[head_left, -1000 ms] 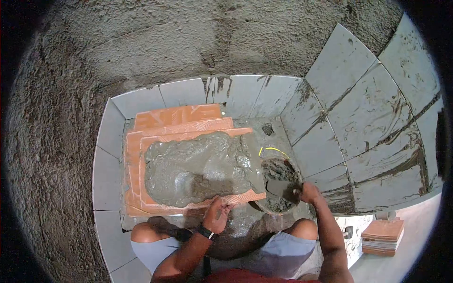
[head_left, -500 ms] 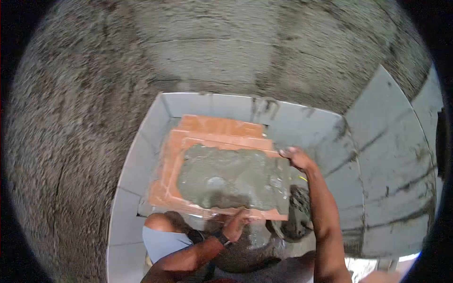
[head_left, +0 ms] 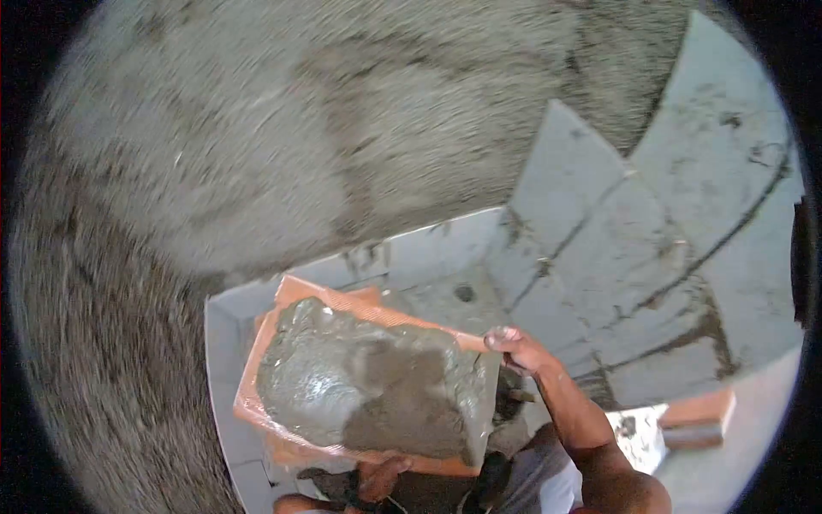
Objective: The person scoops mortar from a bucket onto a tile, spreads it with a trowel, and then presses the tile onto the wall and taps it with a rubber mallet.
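An orange-backed tile (head_left: 257,368), its upper face spread with wet grey mortar (head_left: 312,385), is held up in front of me between both hands. My left hand (head_left: 383,478) grips its near long edge from below, fingers partly hidden. My right hand (head_left: 518,347) is closed around its far right corner, thumb on top. More orange tiles (head_left: 366,295) show partly beneath it. Shadow falls across the right half of the mortar.
Pale tiles line the low wall (head_left: 428,244) and the right wall (head_left: 591,248), smeared with mortar. Rough cement render (head_left: 257,154) covers the wall above. Dark mortar (head_left: 511,398) lies beside my right forearm. Another orange tile piece (head_left: 698,420) is at the lower right.
My view has swung to the right. The mortar-covered tile has been lifted nearer me and tilted, away from the tiles under it, with both hands still on it.
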Demonstrator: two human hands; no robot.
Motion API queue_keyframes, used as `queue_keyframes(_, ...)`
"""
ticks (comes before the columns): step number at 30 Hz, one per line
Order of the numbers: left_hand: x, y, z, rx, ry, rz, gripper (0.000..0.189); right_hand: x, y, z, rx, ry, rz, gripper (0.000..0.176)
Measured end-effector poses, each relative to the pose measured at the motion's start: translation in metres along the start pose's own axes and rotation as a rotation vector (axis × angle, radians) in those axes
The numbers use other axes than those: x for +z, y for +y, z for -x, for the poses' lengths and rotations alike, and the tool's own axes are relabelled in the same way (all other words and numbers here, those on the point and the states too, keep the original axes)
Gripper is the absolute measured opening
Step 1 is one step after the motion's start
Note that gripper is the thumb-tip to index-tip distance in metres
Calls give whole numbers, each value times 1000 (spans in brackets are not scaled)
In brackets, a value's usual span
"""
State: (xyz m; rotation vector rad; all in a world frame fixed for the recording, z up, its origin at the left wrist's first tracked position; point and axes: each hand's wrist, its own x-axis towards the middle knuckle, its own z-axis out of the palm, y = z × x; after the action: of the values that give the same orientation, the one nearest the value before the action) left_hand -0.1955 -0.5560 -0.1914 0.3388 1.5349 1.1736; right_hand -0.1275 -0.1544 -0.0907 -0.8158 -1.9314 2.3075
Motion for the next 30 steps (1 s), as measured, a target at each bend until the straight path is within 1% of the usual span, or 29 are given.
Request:
queue_keyframes(1, -16, -42, -5, 101, -2, 100, 27, 0, -37, 33, 114, -1, -79, 24)
queue_keyframes(2, -16, -11, 6, 201, 8, 221, 14, -11, -52, 55, 119, 38, -64, 24)
queue_keyframes(3, -2, 30, 16, 215, -25, 234, 14, -19, -44, 71, 105, 78, -39, 24)
queue_keyframes(4, 23, 94, 42, 434, -150, 667, 17, -28, -55, 95, 106, 110, -26, 23)
queue_keyframes(5, 39, 143, 64, 633, -260, 1103, 24, -29, -77, 124, 125, 131, -26, 23)
queue_keyframes(8, 44, 228, 104, 518, -261, 1114, 22, -24, -160, 205, 190, 203, -100, 27)
queue_keyframes(9, 46, 252, 120, 348, -150, 1175, 17, -20, -190, 229, 214, 236, 48, 27)
queue_keyframes(10, 53, 277, 131, 358, -157, 1172, 17, -14, -220, 250, 223, 263, 204, 26)
queue_keyframes(11, 59, 310, 143, 375, -167, 1158, 14, 1, -262, 273, 154, 253, 304, 39)
queue_keyframes(12, 62, 339, 154, 393, -174, 1146, 12, 15, -299, 295, 162, 254, 297, 39)
queue_keyframes(13, 59, 362, 160, 376, -557, 1316, 12, 26, -334, 315, 137, 332, 244, 40)
queue_keyframes(14, 59, 379, 164, 369, -549, 1314, 12, 36, -360, 334, 112, 408, 190, 40)
queue_keyframes(15, 60, 390, 169, 344, -572, 1191, 11, 38, -376, 358, 123, 404, 183, 40)
queue_keyframes(16, 63, 411, 178, 322, -594, 1072, 10, 33, -388, 383, 95, 412, 247, 43)
queue_keyframes(17, 67, 432, 188, 306, -608, 1048, 8, 36, -401, 401, 69, 415, 320, 45)
queue_keyframes(18, 74, 461, 198, 292, -612, 1034, 7, 48, -412, 413, 88, 392, 333, 45)
queue_keyframes(20, 80, 469, 195, 361, -627, 752, 3, 80, -424, 437, -137, 686, 363, 52)
queue_keyframes(21, 87, 488, 196, 282, -662, 805, 7, 89, -428, 440, -111, 634, 378, 52)
queue_keyframes(22, 97, 509, 197, 212, -701, 852, 12, 95, -430, 441, -212, 870, 475, 51)
queue_keyframes(23, 108, 533, 206, 200, -675, 882, 13, 98, -427, 443, -329, 1111, 564, 50)
queue_keyframes(24, 119, 552, 211, 186, -659, 905, 14, 69, -412, 459, -415, 1204, 770, 49)
queue_keyframes(25, 131, 555, 203, 205, -738, 921, 11, 74, -428, 465, -410, 1219, 863, 41)
queue_keyframes(26, 140, 560, 198, 220, -827, 932, 10, 61, -428, 473, -602, 1202, 972, 37)
queue_keyframes(28, 152, 583, 203, 224, -801, 909, 14, 40, -440, 493, -681, 1172, 1222, 34)
queue_keyframes(29, 161, 591, 202, 277, -800, 973, 16, 38, -459, 499, -730, 1131, 1439, 34)
queue_keyframes(30, 168, 593, 195, 283, -804, 972, 16, 36, -475, 501, -779, 1090, 1651, 33)
